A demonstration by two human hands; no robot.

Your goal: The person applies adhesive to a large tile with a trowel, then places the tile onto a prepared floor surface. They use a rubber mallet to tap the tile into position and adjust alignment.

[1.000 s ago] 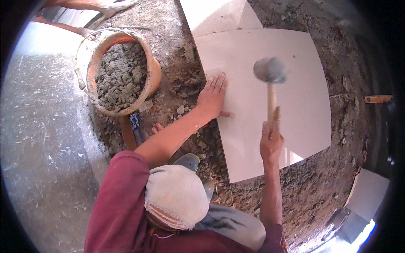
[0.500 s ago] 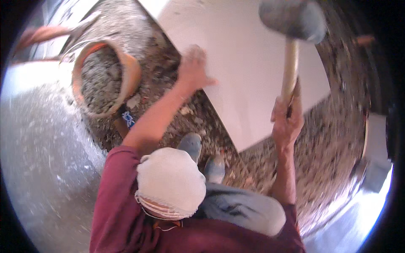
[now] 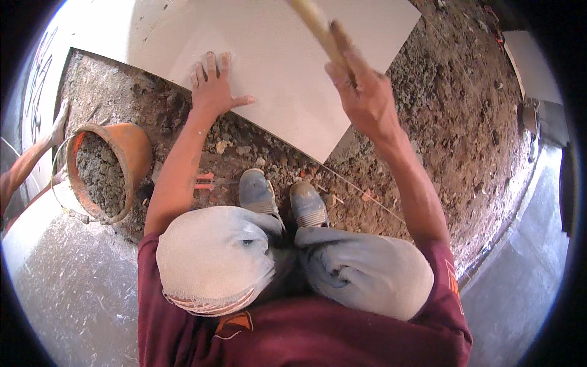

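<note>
My left hand (image 3: 213, 92) lies flat on the large pale tile (image 3: 293, 85), fingers spread, close to its near-left edge. Wrapped round the wooden handle of a mallet (image 3: 318, 25), my right hand (image 3: 367, 101) is raised over the tile's right part. The mallet's head lies beyond the top edge of the picture. One corner of the tile points toward my shoes (image 3: 260, 192), which stand on rubble just short of it.
An orange bucket (image 3: 137, 150) of grey mortar (image 3: 101, 174) tilts at the left, beside another person's bare limb (image 3: 27, 162). A thin string (image 3: 370, 199) crosses the rough soil (image 3: 455, 153). Another pale slab (image 3: 531, 67) lies far right. Something red (image 3: 204, 181) rests near my left forearm.
The view has turned, so tile and bucket sit farther left. The mallet's dark head has gone out of the picture. My left hand stays on the tile; my right still grips the handle.
</note>
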